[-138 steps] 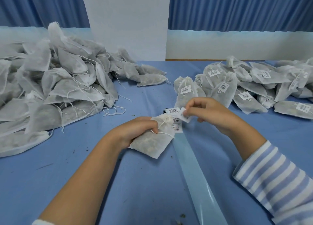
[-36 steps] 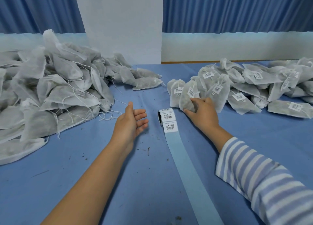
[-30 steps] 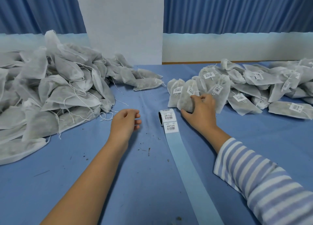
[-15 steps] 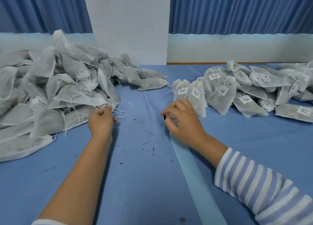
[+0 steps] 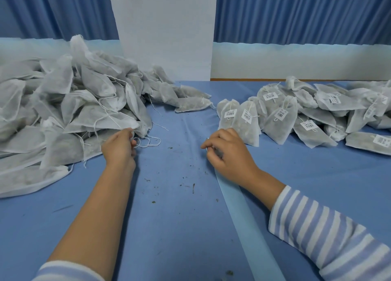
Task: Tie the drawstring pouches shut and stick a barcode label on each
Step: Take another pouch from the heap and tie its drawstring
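Note:
A big heap of white unlabelled drawstring pouches (image 5: 63,111) fills the left of the blue table. My left hand (image 5: 120,147) is at the heap's near edge, fingers curled round the corner of one pouch (image 5: 93,141), with loose strings beside it. My right hand (image 5: 228,151) is curled over the label roll, which it hides almost fully; only the pale blue backing strip (image 5: 239,206) trails toward me. Tied pouches with barcode labels (image 5: 279,111) lie in a pile at the right.
The blue tablecloth (image 5: 173,196) between my arms carries small dark crumbs. A white panel (image 5: 165,31) and blue curtains stand behind the table. Two labelled pouches (image 5: 239,120) lie just beyond my right hand.
The labelled pouch went onto the right pile. My left hand has moved left to the unlabelled heap and taken hold of a pouch; my right hand came back onto the label roll.

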`<state>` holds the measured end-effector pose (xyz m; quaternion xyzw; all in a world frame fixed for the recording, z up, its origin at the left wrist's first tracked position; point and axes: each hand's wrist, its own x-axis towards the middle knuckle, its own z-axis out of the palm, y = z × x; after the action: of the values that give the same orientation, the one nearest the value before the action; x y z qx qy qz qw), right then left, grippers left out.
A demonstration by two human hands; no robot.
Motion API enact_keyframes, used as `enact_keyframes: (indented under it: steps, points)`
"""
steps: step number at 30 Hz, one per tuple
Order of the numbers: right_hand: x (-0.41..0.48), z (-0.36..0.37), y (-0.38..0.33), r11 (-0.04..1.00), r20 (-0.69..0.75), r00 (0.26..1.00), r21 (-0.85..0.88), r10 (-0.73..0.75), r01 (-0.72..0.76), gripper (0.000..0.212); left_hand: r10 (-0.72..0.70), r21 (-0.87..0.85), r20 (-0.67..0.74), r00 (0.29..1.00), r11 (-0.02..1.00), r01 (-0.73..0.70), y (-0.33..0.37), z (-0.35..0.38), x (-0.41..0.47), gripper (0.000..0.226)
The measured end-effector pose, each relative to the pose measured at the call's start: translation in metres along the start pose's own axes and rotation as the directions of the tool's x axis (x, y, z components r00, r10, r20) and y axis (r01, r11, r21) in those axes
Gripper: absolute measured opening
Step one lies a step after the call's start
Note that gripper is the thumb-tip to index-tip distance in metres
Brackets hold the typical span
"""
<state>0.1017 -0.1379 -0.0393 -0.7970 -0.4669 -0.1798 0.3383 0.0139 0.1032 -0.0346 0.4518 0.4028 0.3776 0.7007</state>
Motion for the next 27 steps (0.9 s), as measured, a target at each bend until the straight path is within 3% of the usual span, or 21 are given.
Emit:
enact_keyframes:
  steps: [2,5,9,12,14,16,20,24,27]
  points:
    - [0.001,0.0,-0.001,1.0,0.0,1.0,0.01,0.007,-0.007,0.018,-0.008,0.04,0.074,0.997,0.999,0.005,0.003,0.003,-0.007,0.016]
    - [0.002,-0.001,-0.003,0.998,-0.017,1.0,0.051,0.02,-0.019,0.02,-0.074,0.047,0.349,0.934,0.997,0.061,0.008,0.014,-0.024,0.014]
    - [0.003,-0.001,-0.003,0.999,0.025,1.0,0.048,0.017,-0.018,0.03,-0.205,0.217,0.663,0.72,0.973,0.078,0.01,0.022,-0.051,0.023]
    - [0.004,0.0,-0.002,0.997,0.048,0.998,0.075,0.03,-0.033,0.044,-0.24,0.342,0.795,0.557,0.936,-0.085,0.004,0.021,-0.069,0.022]
    - [0.003,0.001,-0.002,0.994,0.006,0.999,0.102,-0.04,0.04,0.028,-0.264,0.412,0.819,0.509,0.888,-0.203,0.002,0.02,-0.075,0.023]
    - [0.003,0.001,-0.003,0.988,-0.046,0.998,0.14,-0.053,0.059,0.022,-0.276,0.475,0.789,0.549,0.841,-0.259,0.002,0.021,-0.075,0.032]
    - [0.005,-0.001,-0.004,0.968,-0.017,0.998,0.247,0.058,-0.052,0.022,-0.247,0.488,0.643,0.725,0.861,-0.14,0.003,0.023,-0.066,0.05]
    - [0.004,-0.003,-0.007,0.855,0.03,0.982,0.488,0.185,-0.176,0.025,-0.064,0.46,0.528,0.847,0.86,-0.222,0.0,0.023,-0.062,0.033]
    - [0.006,-0.005,-0.01,0.751,0.073,0.959,0.606,0.273,-0.26,0.027,0.088,0.339,0.556,0.827,0.884,-0.322,0.0,0.022,-0.065,0.006]
